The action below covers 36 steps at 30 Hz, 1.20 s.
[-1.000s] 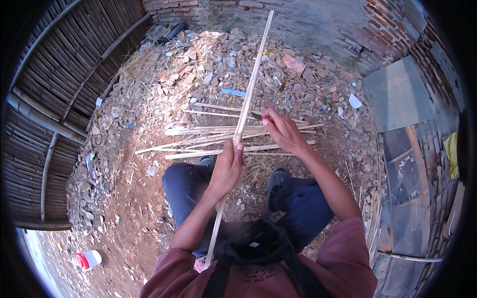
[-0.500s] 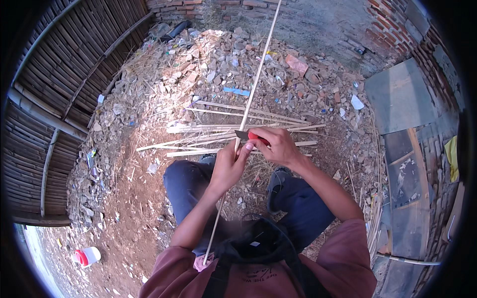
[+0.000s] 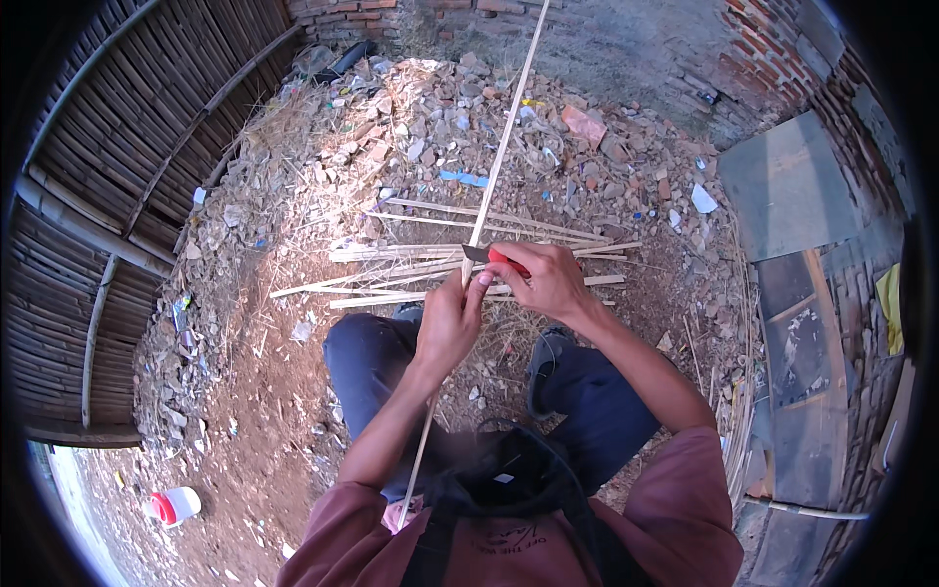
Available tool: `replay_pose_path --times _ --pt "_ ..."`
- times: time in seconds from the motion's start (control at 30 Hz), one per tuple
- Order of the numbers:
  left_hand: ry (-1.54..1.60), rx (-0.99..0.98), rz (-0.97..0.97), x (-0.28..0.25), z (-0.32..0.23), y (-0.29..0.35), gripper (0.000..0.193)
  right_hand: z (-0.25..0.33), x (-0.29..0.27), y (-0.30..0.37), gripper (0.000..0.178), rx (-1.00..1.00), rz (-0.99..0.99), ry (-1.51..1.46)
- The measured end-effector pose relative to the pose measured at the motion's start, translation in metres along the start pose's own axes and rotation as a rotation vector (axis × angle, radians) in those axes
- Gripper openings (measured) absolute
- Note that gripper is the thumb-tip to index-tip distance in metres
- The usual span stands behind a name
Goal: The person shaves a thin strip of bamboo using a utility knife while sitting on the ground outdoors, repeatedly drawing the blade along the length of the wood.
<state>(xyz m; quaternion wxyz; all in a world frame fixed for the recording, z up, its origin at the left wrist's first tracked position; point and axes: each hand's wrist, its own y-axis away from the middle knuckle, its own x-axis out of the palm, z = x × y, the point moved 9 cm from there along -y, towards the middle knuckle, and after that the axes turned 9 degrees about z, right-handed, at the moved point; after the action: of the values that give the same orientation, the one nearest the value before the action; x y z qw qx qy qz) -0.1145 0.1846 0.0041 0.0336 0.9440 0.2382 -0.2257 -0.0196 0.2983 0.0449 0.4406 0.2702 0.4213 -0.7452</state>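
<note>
A long pale bamboo strip (image 3: 501, 157) runs from above my lap up past the top edge of the view. My left hand (image 3: 448, 321) is closed around it at knee height. In my right hand (image 3: 550, 282) is a knife (image 3: 478, 253) with a red handle and a short dark blade. The blade lies across the strip just beyond my left fingers, touching it. My right thumb rests close to my left thumb at the strip. Under and beyond my hands, several split bamboo strips (image 3: 391, 254) lie in a loose crossed pile on the ground.
A rubble heap (image 3: 430, 127) of stones and brick bits rises ahead, below a brick wall (image 3: 626, 59). A bamboo fence (image 3: 108, 196) stands at left. Flat panels (image 3: 792, 186) lean at right. A white container with a red lid (image 3: 174, 506) is at lower left.
The knife blade has shifted slightly up and away along the strip, with my right hand. My left hand keeps its hold in nearly the same place.
</note>
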Motion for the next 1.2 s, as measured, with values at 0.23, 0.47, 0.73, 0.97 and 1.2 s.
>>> replay_pose_path --times 0.23,0.47,0.73,0.97,1.2 --pt "-0.016 -0.034 0.029 0.004 0.003 0.003 0.041 -0.014 -0.003 -0.005 0.025 -0.032 -0.052 0.026" --pt "-0.046 -0.023 0.015 0.004 0.003 0.007 0.042 -0.031 -0.011 -0.015 0.026 0.014 -0.030 0.032" --pt "-0.077 -0.056 0.173 0.026 0.005 0.028 0.042 -0.097 -0.064 -0.020 0.031 0.191 -0.206 0.020" --pt "-0.148 0.092 0.255 0.023 -0.019 0.050 0.034 -0.233 -0.143 0.049 0.037 0.599 -0.641 -0.252" --pt "-0.070 0.014 0.118 -0.008 -0.011 0.027 0.032 -0.074 -0.062 0.016 0.030 0.220 -0.161 -0.223"
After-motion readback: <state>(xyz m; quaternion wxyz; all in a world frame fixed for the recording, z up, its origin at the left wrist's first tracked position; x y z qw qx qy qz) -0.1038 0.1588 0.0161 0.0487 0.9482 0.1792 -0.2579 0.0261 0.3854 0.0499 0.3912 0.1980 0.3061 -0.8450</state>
